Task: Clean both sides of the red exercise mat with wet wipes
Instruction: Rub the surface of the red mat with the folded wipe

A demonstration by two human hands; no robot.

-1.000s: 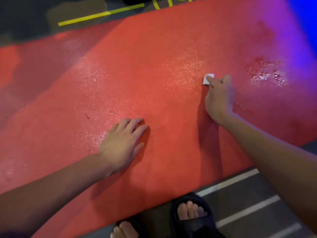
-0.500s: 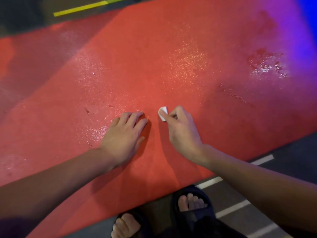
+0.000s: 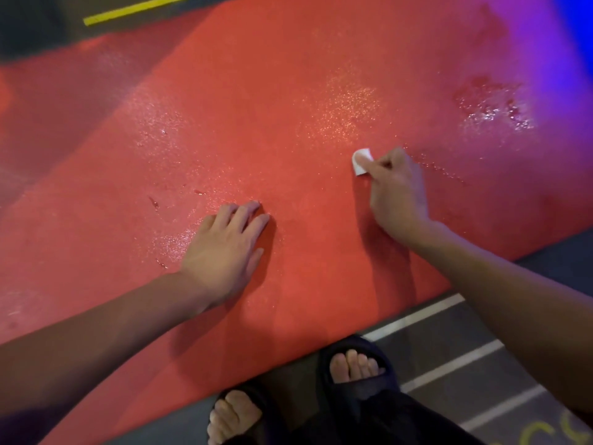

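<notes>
Since the red mat (image 3: 288, 91) lies flat on the floor w/ wet shiny patches, it's prob soft, bendy, slick; best gripped at an edge to flip. Left hand (image 3: 224, 248) flat on mat, fingers straight, holding nothing. Right hand (image 3: 396, 187), further up mat, pinches small folded wipe (image 3: 361, 162) vs surface.

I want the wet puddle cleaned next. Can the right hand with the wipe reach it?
Probably yes: the right hand holds the wipe on the mat, with only bare mat before the puddle.
</notes>
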